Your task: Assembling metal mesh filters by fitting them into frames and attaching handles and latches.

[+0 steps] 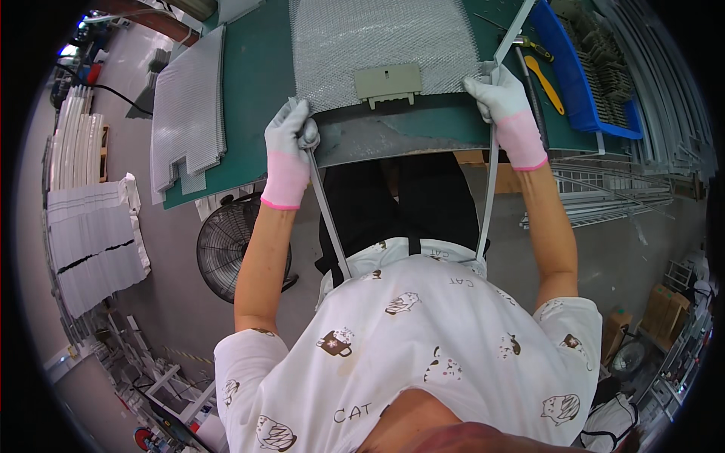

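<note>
Both my hands wear white gloves with pink cuffs. My left hand is closed around the upper end of a thin grey metal strip, which slants down to my waist. My right hand grips a second strip; this one extends past the hand toward the far right and also reaches down to my waist. Between the hands lies a silvery mesh sheet, its near corners close to my fingers. On the sheet's near edge rests a grey-beige notched plate.
A green-topped table carries a stack of mesh sheets at left. Toward the right are a yellow-handled tool, a screwdriver and a blue bin of small grey parts. Below the table's left side stands a black fan.
</note>
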Motion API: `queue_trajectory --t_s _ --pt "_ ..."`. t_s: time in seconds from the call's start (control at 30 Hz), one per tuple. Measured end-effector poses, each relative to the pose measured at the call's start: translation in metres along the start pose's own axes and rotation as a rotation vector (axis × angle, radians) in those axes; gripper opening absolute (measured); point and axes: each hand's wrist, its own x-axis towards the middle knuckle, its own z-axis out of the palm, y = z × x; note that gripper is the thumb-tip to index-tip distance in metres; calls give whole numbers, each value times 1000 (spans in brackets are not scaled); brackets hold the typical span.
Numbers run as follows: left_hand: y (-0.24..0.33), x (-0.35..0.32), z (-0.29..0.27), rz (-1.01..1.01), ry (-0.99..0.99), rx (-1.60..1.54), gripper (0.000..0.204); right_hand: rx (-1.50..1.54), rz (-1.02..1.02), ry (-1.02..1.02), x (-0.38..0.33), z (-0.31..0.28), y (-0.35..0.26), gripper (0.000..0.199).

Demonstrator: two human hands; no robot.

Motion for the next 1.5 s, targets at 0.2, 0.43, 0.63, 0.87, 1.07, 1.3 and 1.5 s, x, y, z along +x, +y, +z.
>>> queue_trajectory --t_s 0.2,0.43,0.63,0.87,1.07,1.3,1.5 --pt "1 -5 12 -11 118 -11 13 -1 24 -41 -4 0 -7 34" --pt "9 -4 14 -108 2 -145 12 73 -5 -66 -10 -3 -12 34" --pt "-2 0 8 17 54 -7 15 40 -16 -97 -11 -1 -20 31" --pt "9 -3 19 -84 92 -23 31 130 -47 -135 -13 -2 -14 34" --pt "-32 -14 53 749 413 666 37 168 -16 -91 -5 -3 -14 35" --pt "-59 -12 171 -65 -267 -546 29 219 22 -182 1 -7 -11 34" --pt "-68 15 176 -221 -105 -592 20 190 24 75 -14 3 6 41"
